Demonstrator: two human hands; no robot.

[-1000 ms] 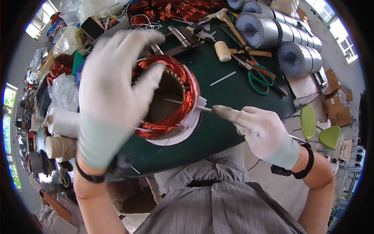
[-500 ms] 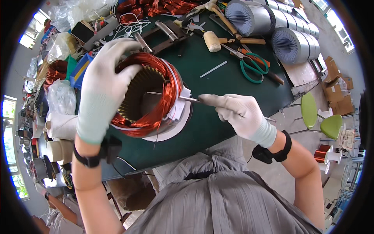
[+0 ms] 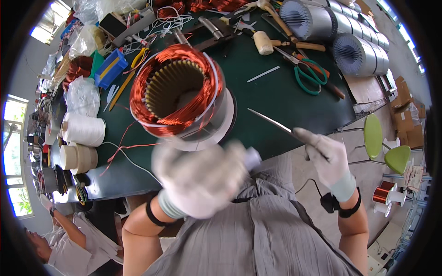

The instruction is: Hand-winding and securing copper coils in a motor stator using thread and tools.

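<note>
A motor stator (image 3: 218,83) stands on the green table, with red-brown copper windings (image 3: 138,94) bulging around its open top and yellowish slot liners inside. It rests on a round white base (image 3: 228,122). My right hand (image 3: 324,158), in a white glove, grips a slim pointed metal tool (image 3: 271,120), its tip toward the stator but apart from it. In front of the stator, near the table's front edge, my gloved left hand (image 3: 200,179) is smeared by motion, so its fingers cannot be read. A blurred whitish piece (image 3: 252,158) shows beside it; whether it is held is unclear.
Green-handled scissors (image 3: 309,76), a pale-headed mallet (image 3: 263,43) and a white strip (image 3: 263,74) lie behind. Metal stator cores (image 3: 359,54) stand far right. Thread spools (image 3: 83,129), a blue bin (image 3: 110,68) and loose red wires (image 3: 120,148) are at left. A co-worker sits lower left.
My left hand has left the windings and moved down toward my body. My right hand has drawn the pointed tool out of the stator, moving right and nearer. The white piece at the winding's side is gone from there.
</note>
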